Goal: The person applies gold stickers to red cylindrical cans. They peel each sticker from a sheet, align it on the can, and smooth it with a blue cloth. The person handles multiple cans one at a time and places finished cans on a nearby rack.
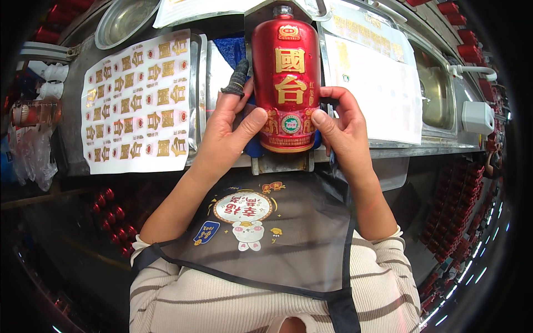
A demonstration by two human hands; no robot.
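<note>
A glossy red bottle point(286, 66) with gold characters and a round green-and-white sticker lies before me, its neck pointing away. My left hand point(233, 116) grips its left side, thumb on the front near the lower band. A dark finger cot covers the index finger of that hand. On the other side, my right hand point(341, 122) holds the bottle with the thumb near the sticker and fingers around the edge. Blue cloth point(254, 145) shows under the bottle, over a metal support point(283, 164).
To the left lies a sheet of gold decals point(136, 105); behind it stands a metal bowl point(125, 25). At right are a mostly white sheet point(377, 94), a metal sink point(436, 83) and a white plastic container point(477, 117). Rows of red bottles point(455, 205) stand beyond the bench.
</note>
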